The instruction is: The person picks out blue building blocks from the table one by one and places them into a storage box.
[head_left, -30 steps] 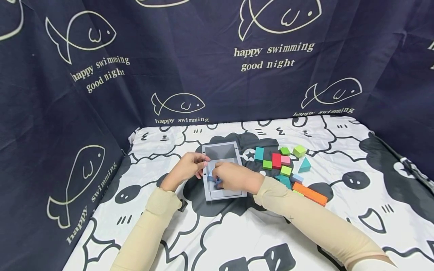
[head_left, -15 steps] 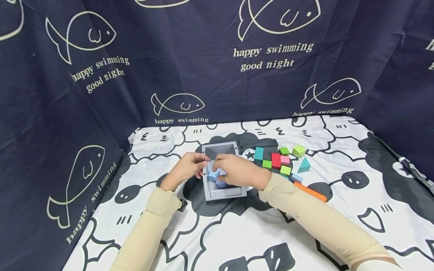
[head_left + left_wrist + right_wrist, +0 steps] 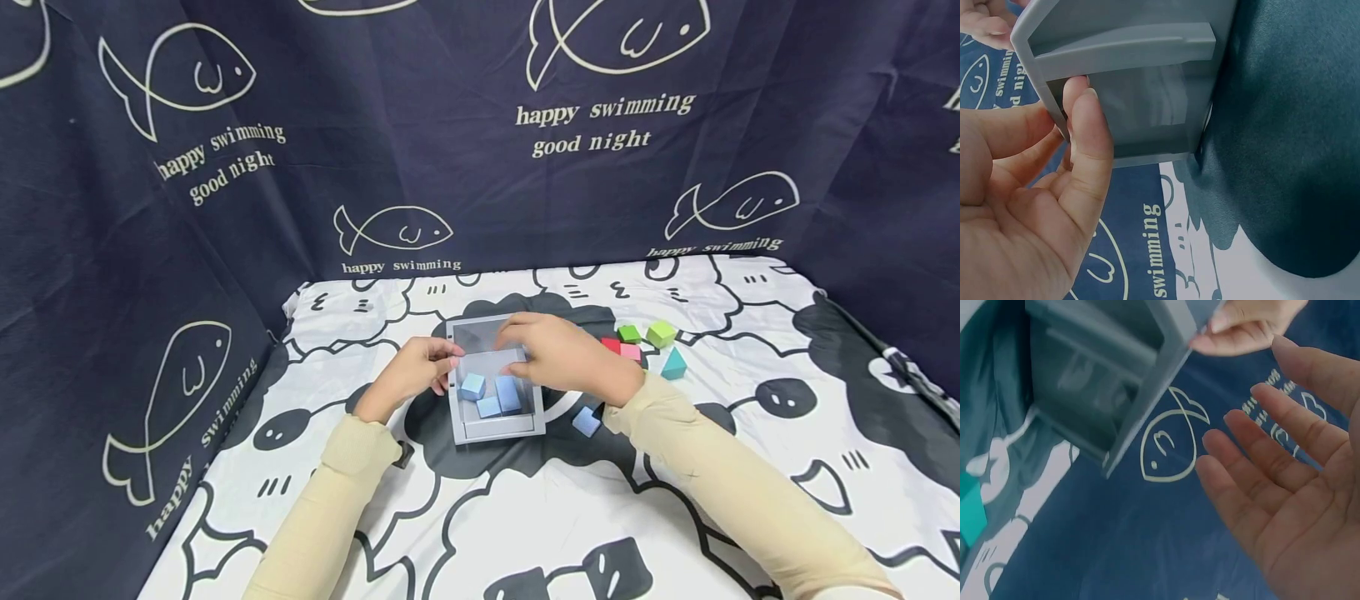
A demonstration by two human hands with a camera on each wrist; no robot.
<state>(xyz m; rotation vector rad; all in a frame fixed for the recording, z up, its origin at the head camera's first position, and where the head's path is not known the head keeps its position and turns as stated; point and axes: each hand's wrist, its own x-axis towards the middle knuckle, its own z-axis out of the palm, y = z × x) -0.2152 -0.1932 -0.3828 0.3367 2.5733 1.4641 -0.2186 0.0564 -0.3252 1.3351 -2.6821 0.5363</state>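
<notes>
A grey box stands on the cloth in the head view. My left hand pinches its left wall; in the left wrist view the thumb and fingers lie on either side of that wall. Inside the box lie a light blue cube, a smaller blue block and an upright-looking longer blue block. My right hand hovers over the right rim, holding nothing. Its fingers are spread and relaxed in the right wrist view, where the palm shows bare.
A blue block lies on the cloth right of the box. Farther right are red, pink and green blocks and a teal triangle. The right forearm covers part of this area. A dark fish-patterned curtain rises behind.
My right hand has let go of the blue blocks in the box and drawn back up and right, uncovering them. My left hand keeps its grip on the wall.
</notes>
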